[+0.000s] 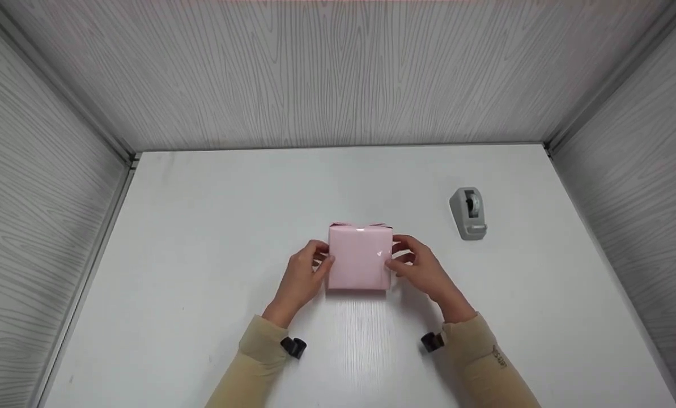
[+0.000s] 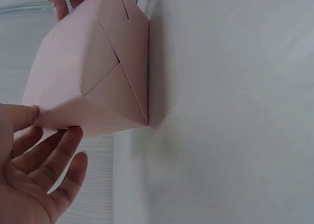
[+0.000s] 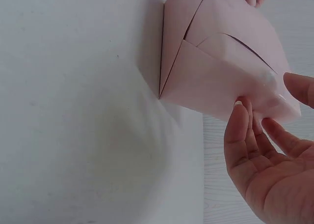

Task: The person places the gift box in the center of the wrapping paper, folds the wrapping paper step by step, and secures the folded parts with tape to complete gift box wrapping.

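A pink paper-wrapped box (image 1: 357, 258) sits on the white table in front of me. My left hand (image 1: 302, 277) holds its left side, thumb near the top edge and fingers against the side. On the opposite side my right hand (image 1: 425, 275) grips the box, its thumb at the top edge and fingertips on the side wall. In the left wrist view, folded paper flaps cross the near face of the box (image 2: 115, 81). Similar overlapping folds and a slit along the top show on the box (image 3: 206, 81) in the right wrist view. Small folded paper points stick up at the box's far edge.
A grey tape dispenser (image 1: 469, 214) with a roll in it stands on the table (image 1: 202, 226), right of and beyond the box. Wood-grained panels (image 1: 338, 73) wall the table at the back and both sides. Each sleeve cuff has a small black device (image 1: 293, 347) at it.
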### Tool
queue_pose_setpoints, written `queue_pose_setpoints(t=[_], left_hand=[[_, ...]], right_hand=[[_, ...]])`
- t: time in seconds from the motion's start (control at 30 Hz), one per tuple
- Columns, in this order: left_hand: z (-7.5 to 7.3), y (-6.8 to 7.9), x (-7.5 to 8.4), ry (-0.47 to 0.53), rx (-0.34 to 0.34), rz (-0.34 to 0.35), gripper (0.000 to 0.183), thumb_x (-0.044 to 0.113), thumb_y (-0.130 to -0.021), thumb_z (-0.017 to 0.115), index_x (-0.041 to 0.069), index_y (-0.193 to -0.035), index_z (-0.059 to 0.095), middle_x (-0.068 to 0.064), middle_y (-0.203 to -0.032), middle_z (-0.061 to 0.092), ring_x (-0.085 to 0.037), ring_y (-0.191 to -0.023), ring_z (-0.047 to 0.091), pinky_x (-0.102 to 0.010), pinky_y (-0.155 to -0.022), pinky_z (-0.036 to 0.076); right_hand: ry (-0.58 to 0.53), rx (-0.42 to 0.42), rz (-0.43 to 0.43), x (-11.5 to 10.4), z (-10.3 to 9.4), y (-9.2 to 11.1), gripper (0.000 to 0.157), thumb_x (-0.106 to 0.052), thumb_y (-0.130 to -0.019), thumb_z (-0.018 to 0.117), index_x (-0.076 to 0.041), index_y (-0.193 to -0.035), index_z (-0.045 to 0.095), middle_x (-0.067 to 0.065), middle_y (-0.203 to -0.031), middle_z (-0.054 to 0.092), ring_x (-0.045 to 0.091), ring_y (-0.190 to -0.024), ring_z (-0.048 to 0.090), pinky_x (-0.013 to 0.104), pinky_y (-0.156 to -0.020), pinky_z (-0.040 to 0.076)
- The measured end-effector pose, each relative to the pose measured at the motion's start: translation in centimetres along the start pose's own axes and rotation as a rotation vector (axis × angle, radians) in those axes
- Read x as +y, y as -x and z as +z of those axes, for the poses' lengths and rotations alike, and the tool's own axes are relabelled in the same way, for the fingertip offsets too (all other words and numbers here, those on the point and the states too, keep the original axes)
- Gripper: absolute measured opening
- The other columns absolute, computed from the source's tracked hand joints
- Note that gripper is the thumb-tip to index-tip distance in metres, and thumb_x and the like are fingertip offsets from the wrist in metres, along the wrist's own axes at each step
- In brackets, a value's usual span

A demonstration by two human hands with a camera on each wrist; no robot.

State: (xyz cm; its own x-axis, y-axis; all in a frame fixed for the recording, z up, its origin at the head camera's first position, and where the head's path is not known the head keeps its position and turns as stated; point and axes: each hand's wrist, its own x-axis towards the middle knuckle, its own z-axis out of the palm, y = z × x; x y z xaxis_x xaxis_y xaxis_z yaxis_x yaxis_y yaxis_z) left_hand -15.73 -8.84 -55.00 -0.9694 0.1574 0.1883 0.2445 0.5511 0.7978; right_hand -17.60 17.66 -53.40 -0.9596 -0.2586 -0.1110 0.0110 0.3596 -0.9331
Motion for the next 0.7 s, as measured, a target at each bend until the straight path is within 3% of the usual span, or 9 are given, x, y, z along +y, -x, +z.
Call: queue_pose_setpoints(t=[0.23,0.53,0.7], left_hand=[[-0.1,-1.5,-0.5,0.027,-0.136,-0.031,0.042,0.013,-0.098,0.059,0.002,-0.138,0.047,-0.011,-0.128,0.058,-0.020,-0.107,0.060,-0.034,-0.088,0.051],[0.1,-2.6,-0.7,-0.010,-0.167,-0.110,0.048,0.018,-0.101,0.054,0.001,-0.145,0.043,-0.011,-0.129,0.057,-0.021,-0.111,0.058,-0.033,-0.092,0.049],[0.2,-2.9,-1.0,-0.005,-0.172,-0.121,0.049,0.020,-0.102,0.052,0.000,-0.145,0.042,-0.012,-0.127,0.057,-0.022,-0.110,0.058,-0.035,-0.093,0.049]], right_hand=[[0.036,0.007,0.035,-0.3,0.3,-1.4,0.066,-0.006,-0.083,0.070,-0.004,-0.144,0.043,0.013,-0.123,0.054,0.026,-0.103,0.057,0.036,-0.081,0.048],[0.093,0.046,0.086,-0.4,0.8,-2.6,0.063,-0.010,-0.086,0.066,-0.009,-0.145,0.044,0.013,-0.126,0.055,0.027,-0.107,0.057,0.036,-0.083,0.052],[0.089,0.044,0.087,-0.2,1.0,-3.0,0.061,-0.012,-0.089,0.063,-0.010,-0.146,0.043,0.013,-0.130,0.055,0.027,-0.111,0.056,0.037,-0.084,0.052]])
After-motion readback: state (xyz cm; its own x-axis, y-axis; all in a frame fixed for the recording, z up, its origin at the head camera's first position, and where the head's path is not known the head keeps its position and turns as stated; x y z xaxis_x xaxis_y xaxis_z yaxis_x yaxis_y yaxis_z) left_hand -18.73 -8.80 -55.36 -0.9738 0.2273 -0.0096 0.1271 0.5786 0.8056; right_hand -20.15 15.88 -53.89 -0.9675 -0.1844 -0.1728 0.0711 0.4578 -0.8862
